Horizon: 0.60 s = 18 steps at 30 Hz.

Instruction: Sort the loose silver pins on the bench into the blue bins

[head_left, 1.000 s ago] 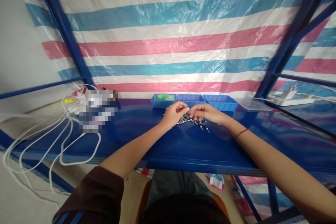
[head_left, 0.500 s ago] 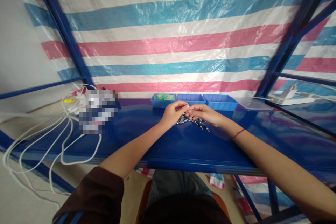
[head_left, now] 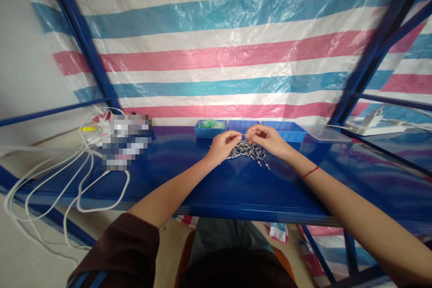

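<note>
My left hand (head_left: 222, 146) is closed in a pinch above a pile of slim silver and dark metal pieces (head_left: 248, 150) on the blue table. Facing it, my right hand (head_left: 265, 138) pinches too, with thumb and forefinger together. A thin pin-like piece (head_left: 246, 134) spans the small gap between the fingertips of both hands. It is too small to name its exact kind. The pile's far edge is partly covered by my hands.
Behind the hands stand three blue bins: a left bin (head_left: 205, 134) with green plastic packets, a middle bin (head_left: 236, 126) and a right bin (head_left: 293, 136). A clear lid (head_left: 327, 134) and a white power strip (head_left: 374, 126) lie right. White cables (head_left: 89, 180) loop over the left edge.
My right hand has drawn slightly up and to the right, away from my left fingertips. The thin piece between them and more of the pile now show. My left hand has stayed put.
</note>
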Tool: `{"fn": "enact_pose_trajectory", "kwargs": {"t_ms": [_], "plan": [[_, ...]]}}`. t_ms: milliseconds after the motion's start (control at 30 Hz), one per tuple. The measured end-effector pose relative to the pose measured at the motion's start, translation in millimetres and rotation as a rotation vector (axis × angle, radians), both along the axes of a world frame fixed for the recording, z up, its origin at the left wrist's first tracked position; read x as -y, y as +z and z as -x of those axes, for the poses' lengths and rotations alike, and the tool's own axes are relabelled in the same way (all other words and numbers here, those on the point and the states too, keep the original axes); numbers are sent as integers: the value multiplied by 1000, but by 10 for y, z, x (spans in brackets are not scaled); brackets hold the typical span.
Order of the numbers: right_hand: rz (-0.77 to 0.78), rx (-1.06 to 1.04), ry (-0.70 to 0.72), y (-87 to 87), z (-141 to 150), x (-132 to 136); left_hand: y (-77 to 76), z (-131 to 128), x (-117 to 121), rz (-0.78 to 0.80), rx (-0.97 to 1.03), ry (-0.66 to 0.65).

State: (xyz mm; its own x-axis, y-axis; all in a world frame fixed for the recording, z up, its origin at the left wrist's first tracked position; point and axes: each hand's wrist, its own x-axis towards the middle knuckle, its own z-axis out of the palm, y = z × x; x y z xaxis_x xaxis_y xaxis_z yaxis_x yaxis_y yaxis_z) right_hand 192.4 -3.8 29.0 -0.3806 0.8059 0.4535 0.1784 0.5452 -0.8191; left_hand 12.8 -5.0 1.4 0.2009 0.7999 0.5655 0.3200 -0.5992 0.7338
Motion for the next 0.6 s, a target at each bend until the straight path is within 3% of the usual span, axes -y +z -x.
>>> {"fn": "enact_pose_trajectory", "kwargs": {"t_ms": [133, 200, 267, 433, 600], "plan": [[-25, 97, -36, -13, -24, -52, -21, -4, 9, 11, -148, 4], [-44, 124, -129, -21, -98, -128, -21, -2, 25, -9, -204, 29], [-97, 154, -319, -27, -236, -223, -15, 8, 41, -56, -271, 41], [-237, 418, -987, -65, -723, -423, -16, 42, 79, -198, -563, 29], [-186, 647, -1092, -64, -940, -458, -49, 39, 135, -155, -794, -41]]}}
